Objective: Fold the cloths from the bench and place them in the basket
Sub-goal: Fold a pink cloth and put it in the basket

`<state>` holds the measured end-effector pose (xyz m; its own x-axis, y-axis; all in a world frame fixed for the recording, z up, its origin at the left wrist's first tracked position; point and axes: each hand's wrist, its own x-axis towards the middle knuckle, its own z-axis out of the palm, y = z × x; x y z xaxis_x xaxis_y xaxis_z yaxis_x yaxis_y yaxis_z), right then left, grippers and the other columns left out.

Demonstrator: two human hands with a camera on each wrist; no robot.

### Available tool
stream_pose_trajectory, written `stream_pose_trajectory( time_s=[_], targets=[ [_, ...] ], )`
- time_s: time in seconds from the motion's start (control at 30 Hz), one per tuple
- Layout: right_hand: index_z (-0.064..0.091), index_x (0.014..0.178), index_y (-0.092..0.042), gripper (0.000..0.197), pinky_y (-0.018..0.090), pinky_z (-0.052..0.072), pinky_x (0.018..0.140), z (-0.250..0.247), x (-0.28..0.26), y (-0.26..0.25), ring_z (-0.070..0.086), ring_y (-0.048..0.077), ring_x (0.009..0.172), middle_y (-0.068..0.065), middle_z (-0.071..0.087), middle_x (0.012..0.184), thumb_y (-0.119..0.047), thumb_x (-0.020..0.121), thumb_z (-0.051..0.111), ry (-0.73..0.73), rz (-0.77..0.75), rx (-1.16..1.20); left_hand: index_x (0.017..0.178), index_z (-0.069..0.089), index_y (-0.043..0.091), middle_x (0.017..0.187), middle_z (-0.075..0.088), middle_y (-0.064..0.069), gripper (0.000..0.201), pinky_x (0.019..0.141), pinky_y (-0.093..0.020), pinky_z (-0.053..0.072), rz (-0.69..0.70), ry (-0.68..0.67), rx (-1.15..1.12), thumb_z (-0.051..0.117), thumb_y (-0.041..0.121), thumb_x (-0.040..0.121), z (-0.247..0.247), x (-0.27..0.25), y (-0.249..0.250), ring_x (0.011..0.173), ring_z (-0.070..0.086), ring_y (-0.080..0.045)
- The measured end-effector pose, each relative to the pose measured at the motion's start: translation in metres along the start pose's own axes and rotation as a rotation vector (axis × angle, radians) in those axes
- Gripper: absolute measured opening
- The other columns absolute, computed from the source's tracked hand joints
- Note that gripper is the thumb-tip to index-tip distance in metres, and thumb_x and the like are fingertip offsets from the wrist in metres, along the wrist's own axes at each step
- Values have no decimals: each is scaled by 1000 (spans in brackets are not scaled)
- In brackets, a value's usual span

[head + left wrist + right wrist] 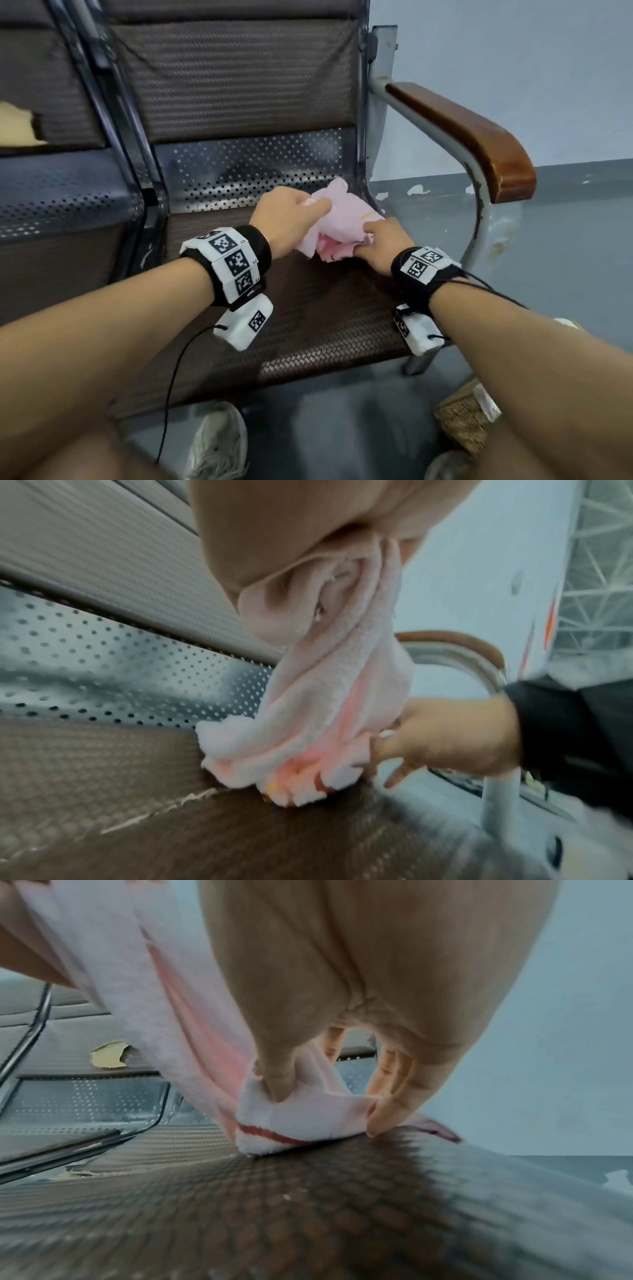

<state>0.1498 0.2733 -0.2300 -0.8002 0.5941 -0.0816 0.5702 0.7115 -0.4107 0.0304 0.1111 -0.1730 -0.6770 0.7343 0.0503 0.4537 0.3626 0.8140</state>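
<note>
A crumpled pink cloth (342,222) sits on the brown woven seat of the tabletop (325,308), a little right of the middle of the head view, toward 1 o'clock from the two wrists. Its long axis runs from its raised end at about 11 o'clock down to its low end at about 5 o'clock. The left hand (284,219) pinches the upper end between thumb and fingers and holds it above the seat, so the cloth hangs in twisted folds in the left wrist view (342,696). The right hand (380,243) pinches the lower corner, thumb pressed into the fabric and fingertips (380,1118) touching the seat; a red stripe edges that corner (274,1134). The low end bunches on the seat. A wooden armrest (479,137) stands at 2 o'clock. A woven basket (462,421) shows partly at 5 o'clock, on the floor.
</note>
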Motion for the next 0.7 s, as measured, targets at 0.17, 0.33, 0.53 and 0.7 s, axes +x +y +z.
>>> stream_pose_trajectory(
  time_s=[0.17,0.33,0.53,0.7],
  targets=[
    [55,86,-15,21,40,48,79,-14,-30,-14,59,32,87,8,65,86,-34,92,59,51,-150,133,87,59,14,89,66,-5,13,60,-29,43,-16,35,328,66,22,80,-28,-15,-5,80,60,-23],
    [43,91,-25,18,16,39,61,-28,-59,-46,53,2,69,-8,56,76,-17,91,59,99,-376,382,145,36,29,125,59,9,92,98,-31,47,41,-220,210,86,30,68,-11,-39,-3,110,58,-12],
    [45,109,-18,31,34,47,71,-35,-70,-49,58,17,79,1,62,91,-16,83,63,65,-318,512,82,67,26,82,69,6,13,66,-25,44,150,-115,176,63,14,86,0,-42,1,79,62,-13],
    [58,112,-44,40,19,46,79,-35,-68,-34,59,4,103,-20,63,107,-36,72,57,-168,-191,792,88,74,13,102,75,-15,20,96,-44,51,-117,-95,-392,56,8,93,-10,-42,12,100,70,-26]
  ],
)
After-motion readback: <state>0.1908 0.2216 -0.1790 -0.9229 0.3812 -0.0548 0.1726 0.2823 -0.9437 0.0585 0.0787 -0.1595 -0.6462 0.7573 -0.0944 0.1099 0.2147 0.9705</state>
